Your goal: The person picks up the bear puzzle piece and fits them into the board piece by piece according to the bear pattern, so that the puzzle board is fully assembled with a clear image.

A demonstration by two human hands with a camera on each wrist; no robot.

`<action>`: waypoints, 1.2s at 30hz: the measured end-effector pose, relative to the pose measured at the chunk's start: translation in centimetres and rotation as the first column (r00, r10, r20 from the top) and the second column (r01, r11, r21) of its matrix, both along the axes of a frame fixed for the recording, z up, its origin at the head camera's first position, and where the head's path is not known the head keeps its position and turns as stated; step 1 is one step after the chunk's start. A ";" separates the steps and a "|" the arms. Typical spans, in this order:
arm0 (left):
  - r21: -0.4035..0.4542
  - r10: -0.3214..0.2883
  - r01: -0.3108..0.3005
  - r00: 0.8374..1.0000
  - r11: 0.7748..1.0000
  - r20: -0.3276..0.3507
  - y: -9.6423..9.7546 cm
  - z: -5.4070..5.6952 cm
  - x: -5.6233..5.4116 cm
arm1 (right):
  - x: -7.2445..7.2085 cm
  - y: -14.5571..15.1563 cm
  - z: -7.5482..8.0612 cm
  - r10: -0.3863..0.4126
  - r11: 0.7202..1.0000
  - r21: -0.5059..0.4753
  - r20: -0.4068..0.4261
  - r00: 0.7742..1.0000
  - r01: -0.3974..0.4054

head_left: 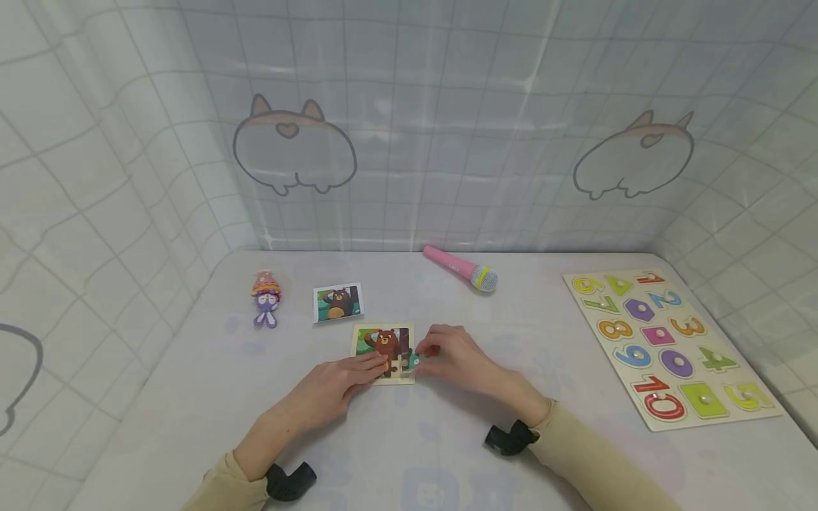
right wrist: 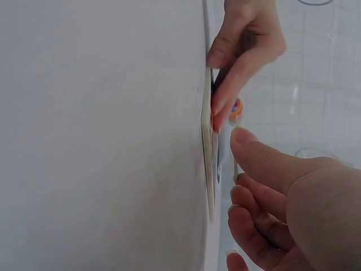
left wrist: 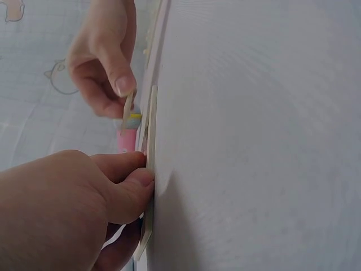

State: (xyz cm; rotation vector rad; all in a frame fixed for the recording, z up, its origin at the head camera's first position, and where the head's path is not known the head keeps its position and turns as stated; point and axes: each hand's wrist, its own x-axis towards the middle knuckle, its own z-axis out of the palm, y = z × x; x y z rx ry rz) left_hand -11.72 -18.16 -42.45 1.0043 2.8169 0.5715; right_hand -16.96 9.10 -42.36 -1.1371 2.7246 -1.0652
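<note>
A wooden jigsaw puzzle [head_left: 367, 341] with a bear picture lies on the table; pale bare wood shows in its lower right part. My left hand [head_left: 335, 387] rests on its lower left, straight fingers [right wrist: 240, 76] pressing the top and thumb along the near edge. Just off the right side, my right hand [head_left: 463, 362] pinches a small green puzzle piece [head_left: 414, 361] between thumb and fingers. In the left wrist view that thin piece [left wrist: 128, 107] stands on edge above the board [left wrist: 151, 130]. Left fingers cover some of the picture.
A small bear picture card [head_left: 339, 303] lies behind the puzzle, with a purple doll-like toy [head_left: 266, 301] left of it. Farther back is a pink toy microphone [head_left: 460, 267]. A number-and-shape peg board [head_left: 623, 309] lies at the right. Patterned curtains [head_left: 415, 142] surround the table.
</note>
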 end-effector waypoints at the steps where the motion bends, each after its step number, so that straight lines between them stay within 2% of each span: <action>1: -0.002 0.001 -0.001 1.000 1.000 0.004 0.0 0.0 0.0 | 0.0 -0.4 0.0 0.005 1.000 -0.004 -0.004 1.000 -0.005; 6: 0.008 -0.003 0.003 1.000 1.000 0.000 0.0 0.1 -0.1 | -0.1 -1.6 -0.3 0.026 0.999 -0.026 -0.020 0.999 -0.027; 19: 0.009 0.000 0.000 0.999 1.000 -0.035 0.1 0.1 0.1 | 0.1 -1.9 -1.5 0.001 0.999 -0.042 -0.003 1.000 -0.001; 29: 0.060 0.021 -0.021 1.000 0.998 -0.010 0.2 -0.2 0.4 | 0.2 -1.9 -1.7 -0.020 0.999 -0.043 0.006 1.000 0.020; 36: -0.036 -0.007 0.008 1.000 0.999 0.029 0.5 0.3 0.6 | 0.1 -1.8 -1.8 -0.001 0.999 -0.054 0.015 1.000 0.002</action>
